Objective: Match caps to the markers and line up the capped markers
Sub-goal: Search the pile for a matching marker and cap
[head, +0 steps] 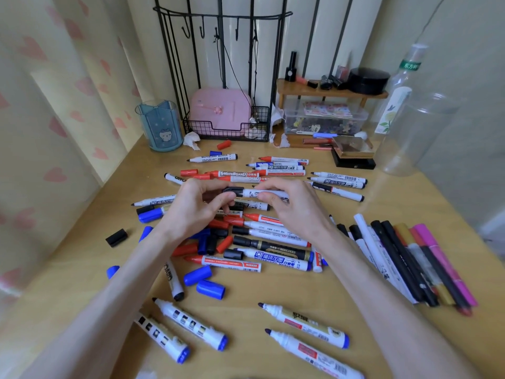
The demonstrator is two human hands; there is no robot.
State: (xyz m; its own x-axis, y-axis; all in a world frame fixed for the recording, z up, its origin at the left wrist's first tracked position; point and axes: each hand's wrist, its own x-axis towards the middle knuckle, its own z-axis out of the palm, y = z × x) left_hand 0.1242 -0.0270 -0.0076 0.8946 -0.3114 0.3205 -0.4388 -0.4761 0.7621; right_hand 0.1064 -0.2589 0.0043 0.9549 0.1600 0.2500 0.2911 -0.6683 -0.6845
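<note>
L hand (pixel 196 206) fingers pinch black cap (pixel 232 191), R hand (pixel 295 209) fingers grip marker (pixel 263 193); cap approx. seated. Row (pixel 404 263) at right lined up; most markers, caps loose on desk (pixel 388 203).

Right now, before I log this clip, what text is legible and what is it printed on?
"WHITEBOARD": red-labelled marker, just beyond the held marker.
"WHITEBOARD MARKER": black-tipped marker, farthest back.
"MARKER": red-tipped marker, near side of the pile.
Held marker, bottle label and everything else: too small or blurred to read.
</note>
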